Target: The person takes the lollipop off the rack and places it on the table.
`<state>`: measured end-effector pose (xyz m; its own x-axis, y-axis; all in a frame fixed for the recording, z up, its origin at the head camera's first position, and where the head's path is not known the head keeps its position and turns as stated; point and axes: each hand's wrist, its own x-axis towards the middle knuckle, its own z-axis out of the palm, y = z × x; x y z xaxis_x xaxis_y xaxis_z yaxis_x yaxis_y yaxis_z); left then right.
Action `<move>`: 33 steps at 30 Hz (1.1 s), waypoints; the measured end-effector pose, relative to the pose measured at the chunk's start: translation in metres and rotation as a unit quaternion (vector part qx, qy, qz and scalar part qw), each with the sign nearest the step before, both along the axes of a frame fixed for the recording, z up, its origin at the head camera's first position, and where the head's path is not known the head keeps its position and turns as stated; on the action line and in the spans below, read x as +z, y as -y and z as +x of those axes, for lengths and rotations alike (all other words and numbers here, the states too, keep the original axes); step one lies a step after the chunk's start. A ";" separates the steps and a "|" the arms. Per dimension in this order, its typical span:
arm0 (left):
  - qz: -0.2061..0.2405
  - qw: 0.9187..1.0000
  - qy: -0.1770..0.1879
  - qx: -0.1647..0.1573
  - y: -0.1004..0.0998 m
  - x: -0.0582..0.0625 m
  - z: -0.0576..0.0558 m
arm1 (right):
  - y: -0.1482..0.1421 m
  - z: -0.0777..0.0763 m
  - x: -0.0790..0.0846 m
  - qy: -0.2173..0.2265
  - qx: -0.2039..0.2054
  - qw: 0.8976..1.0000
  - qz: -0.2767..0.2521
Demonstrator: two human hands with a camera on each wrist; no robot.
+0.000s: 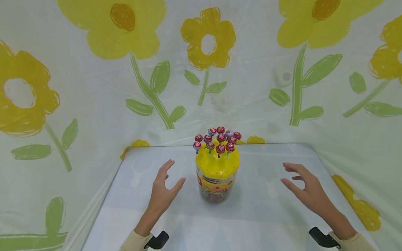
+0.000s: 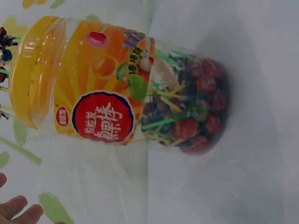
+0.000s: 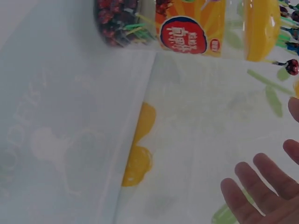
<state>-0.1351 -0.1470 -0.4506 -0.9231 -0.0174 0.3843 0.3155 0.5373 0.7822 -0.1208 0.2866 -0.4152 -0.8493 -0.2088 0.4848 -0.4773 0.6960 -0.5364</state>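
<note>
A clear plastic jar with a yellow lid and an orange fruit label stands upright on the table. Several wrapped lollipops stick up out of the lid on their sticks. More lollipops lie inside the lower part of the jar. To the jar's left is my left hand, thumb and fingers spread apart, touching nothing. My right hand hovers farther off on the right side, its fingers relaxed and holding nothing; several of its fingers show in the right wrist view.
The jar stands on a pale, faintly printed table. Behind and beside the table hangs a white cloth with yellow flowers and green leaves. Each wrist carries a black strap mount.
</note>
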 end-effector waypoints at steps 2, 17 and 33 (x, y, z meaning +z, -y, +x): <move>0.018 1.000 0.006 -0.011 -0.004 0.004 -0.002 | 0.004 -0.005 0.005 -0.004 0.006 1.000 -0.007; 0.100 0.991 0.043 -0.072 -0.034 0.031 -0.008 | 0.034 -0.034 0.031 -0.007 0.041 0.998 -0.041; 0.151 0.971 0.119 -0.145 -0.062 0.050 -0.025 | 0.072 -0.072 0.044 0.023 0.055 0.997 -0.053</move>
<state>-0.1601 -0.0845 -0.4002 -0.9681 0.1777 0.1767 0.2098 0.1889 0.9593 -0.1924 0.2149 -0.3713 -0.8459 -0.2503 0.4710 -0.5206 0.5791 -0.6274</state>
